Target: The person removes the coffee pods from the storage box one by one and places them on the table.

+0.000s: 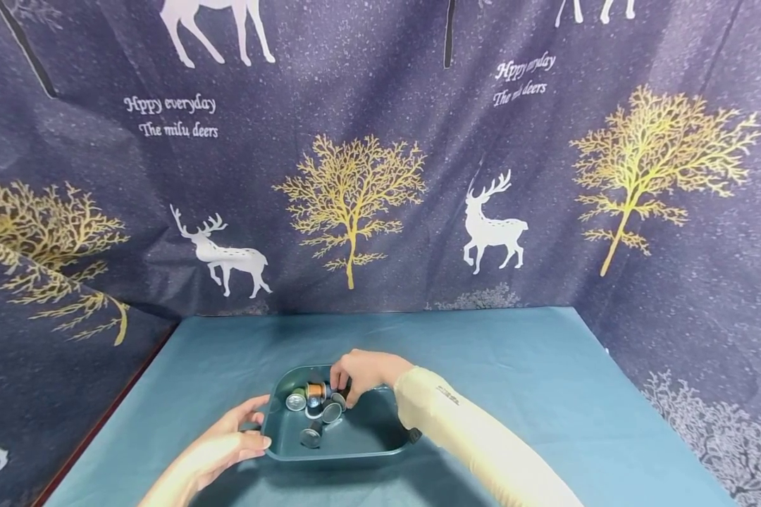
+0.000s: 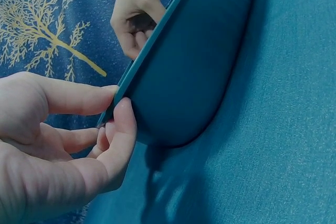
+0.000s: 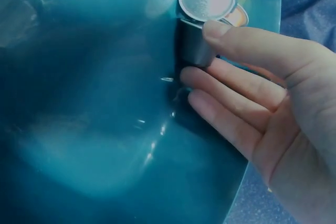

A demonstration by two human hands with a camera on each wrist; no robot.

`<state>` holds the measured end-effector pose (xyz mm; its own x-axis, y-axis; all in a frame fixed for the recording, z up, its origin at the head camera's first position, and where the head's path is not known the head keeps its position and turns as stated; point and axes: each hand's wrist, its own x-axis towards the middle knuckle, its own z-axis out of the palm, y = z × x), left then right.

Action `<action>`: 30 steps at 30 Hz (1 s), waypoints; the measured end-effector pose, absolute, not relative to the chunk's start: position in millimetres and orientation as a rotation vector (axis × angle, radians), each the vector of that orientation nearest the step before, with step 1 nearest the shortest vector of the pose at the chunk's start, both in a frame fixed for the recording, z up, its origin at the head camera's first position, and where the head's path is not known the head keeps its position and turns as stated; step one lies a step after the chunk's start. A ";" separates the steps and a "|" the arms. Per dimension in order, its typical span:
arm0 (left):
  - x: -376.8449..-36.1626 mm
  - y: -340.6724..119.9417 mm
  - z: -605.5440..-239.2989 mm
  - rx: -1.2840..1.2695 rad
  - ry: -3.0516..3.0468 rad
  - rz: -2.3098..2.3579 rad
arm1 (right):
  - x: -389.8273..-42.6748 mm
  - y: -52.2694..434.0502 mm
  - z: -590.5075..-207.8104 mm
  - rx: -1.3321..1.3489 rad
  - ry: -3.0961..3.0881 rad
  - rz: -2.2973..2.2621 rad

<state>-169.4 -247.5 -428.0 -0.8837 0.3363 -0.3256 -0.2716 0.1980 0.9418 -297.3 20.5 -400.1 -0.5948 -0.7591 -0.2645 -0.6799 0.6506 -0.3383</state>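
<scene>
On the teal surface (image 1: 545, 394), lower centre, left hand (image 1: 228, 440) pinches the tray (image 1: 355, 451) rim; right hand (image 1: 361, 373), fingers loosely straight, touches a capsule (image 3: 195, 45). Picking it out seems underway; closing fingers comes next.

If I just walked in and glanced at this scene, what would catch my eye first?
Probably the dark backdrop printed with white deer and golden trees, rising behind the teal table. Near the table's front edge sits a teal tray holding a cluster of small coffee capsules with foil lids. The left hand pinches the tray's left rim, while the right hand reaches into the tray, its fingers touching a dark capsule.
</scene>
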 end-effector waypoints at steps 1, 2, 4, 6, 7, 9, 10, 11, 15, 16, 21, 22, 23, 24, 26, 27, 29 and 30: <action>-169.4 -247.2 -428.0 0.061 2.014 1.733 | -296.5 19.9 -400.1 -1.141 2.489 -0.261; -169.4 -247.0 -428.0 0.062 2.012 1.734 | -295.6 19.2 -399.8 -1.145 2.490 -0.238; -169.3 -246.7 -428.1 0.066 2.012 1.737 | -293.9 17.9 -399.5 -1.157 2.496 -0.198; -169.3 -246.6 -428.6 0.070 2.011 1.740 | -292.9 16.7 -399.7 -1.164 2.501 -0.164; -169.3 -246.6 -428.8 0.073 2.011 1.741 | -292.7 16.1 -400.0 -1.170 2.502 -0.156; -169.3 -246.7 -429.2 0.076 2.010 1.744 | -292.9 15.1 -401.4 -1.179 2.505 -0.144; -169.3 -246.7 -429.5 0.077 2.009 1.745 | -293.3 14.7 -402.1 -1.181 2.505 -0.143; -169.3 -246.7 -429.8 0.078 2.008 1.745 | -293.7 14.4 -402.7 -1.185 2.502 -0.142; -169.2 -246.8 -430.5 0.073 2.011 1.746 | -295.1 14.1 -404.4 -1.203 2.493 -0.165; -169.2 -246.8 -430.6 0.072 2.011 1.746 | -295.1 14.2 -404.3 -1.210 2.493 -0.169; -169.1 -247.2 -430.9 0.064 2.010 1.744 | -295.2 15.7 -403.3 -1.219 2.476 -0.193; -169.2 -247.4 -431.0 0.065 2.010 1.745 | -295.1 16.1 -402.6 -1.213 2.471 -0.200; -169.1 -247.5 -430.9 0.066 2.010 1.745 | -295.2 16.4 -401.9 -1.205 2.466 -0.207; -169.1 -247.6 -430.8 0.069 2.010 1.745 | -295.2 16.7 -401.0 -1.197 2.464 -0.211; -169.5 -247.6 -430.6 0.063 2.006 1.747 | -295.1 17.0 -398.8 -1.187 2.461 -0.211; -169.6 -247.7 -430.5 0.060 2.004 1.749 | -295.2 17.0 -398.0 -1.184 2.460 -0.210; -169.3 -248.0 -430.4 0.059 2.006 1.747 | -295.0 16.9 -396.1 -1.184 2.458 -0.206; -169.4 -248.3 -430.7 0.057 2.007 1.746 | -295.1 16.9 -395.3 -1.189 2.455 -0.205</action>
<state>-169.4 -248.3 -430.7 -0.8857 0.3339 -0.3225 -0.2730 0.1871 0.9436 -295.1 16.9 -395.3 -0.5563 -0.7780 -0.2918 -0.7189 0.6268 -0.3007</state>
